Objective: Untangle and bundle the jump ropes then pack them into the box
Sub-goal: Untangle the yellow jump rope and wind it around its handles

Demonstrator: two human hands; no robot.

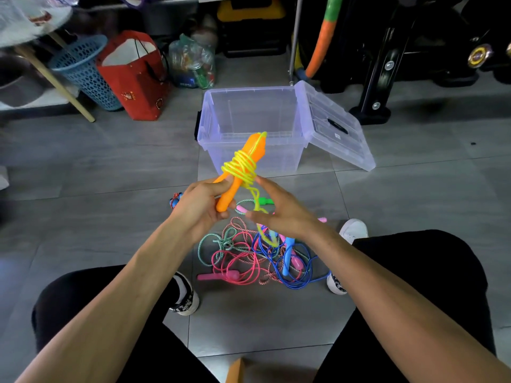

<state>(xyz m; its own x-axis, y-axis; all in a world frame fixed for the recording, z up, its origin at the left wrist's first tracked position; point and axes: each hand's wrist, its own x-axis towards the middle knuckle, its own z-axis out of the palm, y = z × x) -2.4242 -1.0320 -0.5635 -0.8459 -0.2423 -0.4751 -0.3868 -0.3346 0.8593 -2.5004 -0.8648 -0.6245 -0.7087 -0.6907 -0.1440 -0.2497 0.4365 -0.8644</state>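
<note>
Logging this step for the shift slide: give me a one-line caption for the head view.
Left hand grips orange handles wound with yellow rope; right hand guides its tail, open box beyond.

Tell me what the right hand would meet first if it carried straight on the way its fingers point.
Probably the yellow rope wound around the orange handles: the right hand points up-left with fingertips already beside those coils. Depth is unclear from one view.
</note>
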